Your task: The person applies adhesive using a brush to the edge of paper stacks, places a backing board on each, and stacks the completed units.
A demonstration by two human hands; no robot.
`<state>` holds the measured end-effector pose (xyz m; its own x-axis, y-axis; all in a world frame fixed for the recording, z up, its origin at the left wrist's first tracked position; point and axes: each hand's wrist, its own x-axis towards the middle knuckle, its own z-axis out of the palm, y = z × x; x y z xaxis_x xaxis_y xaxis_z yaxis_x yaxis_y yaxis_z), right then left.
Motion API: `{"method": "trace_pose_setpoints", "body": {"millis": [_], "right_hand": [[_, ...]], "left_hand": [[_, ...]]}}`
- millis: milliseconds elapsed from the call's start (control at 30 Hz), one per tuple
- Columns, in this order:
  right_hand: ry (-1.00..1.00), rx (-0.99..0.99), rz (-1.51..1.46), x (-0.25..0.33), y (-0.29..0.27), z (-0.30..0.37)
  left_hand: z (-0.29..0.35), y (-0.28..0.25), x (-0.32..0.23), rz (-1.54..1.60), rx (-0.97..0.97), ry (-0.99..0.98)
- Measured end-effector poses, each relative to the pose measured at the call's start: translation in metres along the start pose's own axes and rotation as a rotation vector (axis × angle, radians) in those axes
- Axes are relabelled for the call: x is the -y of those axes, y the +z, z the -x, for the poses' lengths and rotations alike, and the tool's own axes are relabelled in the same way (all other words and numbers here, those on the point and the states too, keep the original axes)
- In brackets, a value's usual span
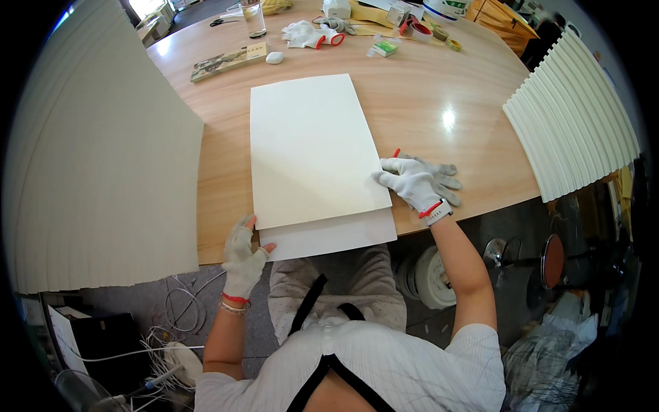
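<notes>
A large white board or thick sheet (312,147) lies on the table in front of me. Beneath it, a second white sheet (329,235) sticks out toward me at the near table edge. My left hand (244,257), in a white glove with bare thumb and index tips, rests at the near left corner; the thumb touches the lower sheet and the index finger lies beside the edge. My gloved right hand (417,180) is spread at the upper board's right edge, its thumb side against it. A thin red tip (397,153) shows by its fingers; whether it is held I cannot tell.
Tall stacks of white sheets stand at the left (110,172) and right (573,120). Toward the back lie a book (228,62), a white mouse-like object (274,58), spare gloves (305,35), tape rolls (420,31) and a glass (254,19). Cables (182,309) clutter the floor.
</notes>
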<state>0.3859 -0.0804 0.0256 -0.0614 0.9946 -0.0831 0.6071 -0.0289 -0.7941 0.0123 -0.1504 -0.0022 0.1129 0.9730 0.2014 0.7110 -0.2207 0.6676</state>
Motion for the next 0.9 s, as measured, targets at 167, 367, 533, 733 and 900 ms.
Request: {"method": "trace_pose_setpoints", "body": {"millis": [167,367,533,733,900], "right_hand": [[-0.034,0.02,0.117,-0.002,0.004,-0.004],[-0.299,-0.207,0.381,-0.028,-0.006,-0.006],[-0.541,-0.388,0.194,-0.005,-0.023,0.024],[-0.489,0.17,0.073,0.016,-0.001,0.026],[-0.422,0.277,-0.03,0.01,-0.014,0.025]], "left_hand": [[0.001,-0.001,0.001,-0.022,0.004,-0.001],[0.0,-0.002,0.01,-0.112,0.023,0.068],[-0.018,-0.024,-0.038,-0.332,0.084,0.463],[-0.04,-0.032,-0.075,-0.446,0.352,0.543],[-0.048,-0.025,-0.06,-0.505,0.301,0.591]]}}
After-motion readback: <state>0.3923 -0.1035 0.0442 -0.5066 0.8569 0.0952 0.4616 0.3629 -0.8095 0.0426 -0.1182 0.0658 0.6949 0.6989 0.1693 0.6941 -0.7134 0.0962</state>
